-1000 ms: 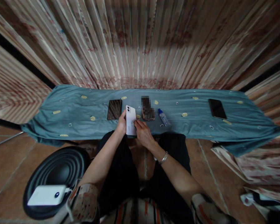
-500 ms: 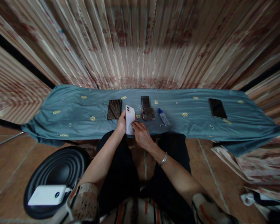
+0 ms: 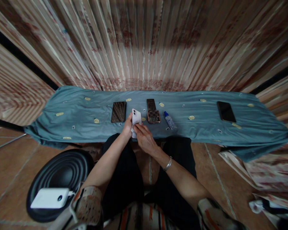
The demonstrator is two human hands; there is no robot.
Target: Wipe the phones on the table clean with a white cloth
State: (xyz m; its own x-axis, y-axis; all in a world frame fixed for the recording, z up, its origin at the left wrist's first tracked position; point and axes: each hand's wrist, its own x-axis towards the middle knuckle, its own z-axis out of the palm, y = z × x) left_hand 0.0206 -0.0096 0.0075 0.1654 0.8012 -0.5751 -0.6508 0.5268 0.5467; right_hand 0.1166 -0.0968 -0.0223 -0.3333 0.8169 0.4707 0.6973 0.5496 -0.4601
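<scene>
A pale lilac smartphone (image 3: pixel 136 117), its camera end pointing away from me, is tilted up at the near edge of the cloth-covered table. My left hand (image 3: pixel 127 126) grips it along the left side. Across the phone's lower back lie the bent fingers of my right hand (image 3: pixel 144 136), pressed together. Whether a small thin item is under those fingertips I cannot make out. Just beyond are a dark tablet-like device (image 3: pixel 118 112), a flip phone (image 3: pixel 154 116) lying unfolded with a checkered half, and a clear bottle with a blue cap (image 3: pixel 170 121).
A black smartphone (image 3: pixel 226 111) lies far right on the teal patterned cloth (image 3: pixel 201 127). Pleated curtains (image 3: pixel 139 48) hang close behind the table. At lower left, a white power bank (image 3: pixel 50 198) with a cable rests on a black round stool (image 3: pixel 60 163).
My right hand's fingers have slid left across the phone's back and now cover more of it. The left hand keeps its hold. The view has shifted slightly.
</scene>
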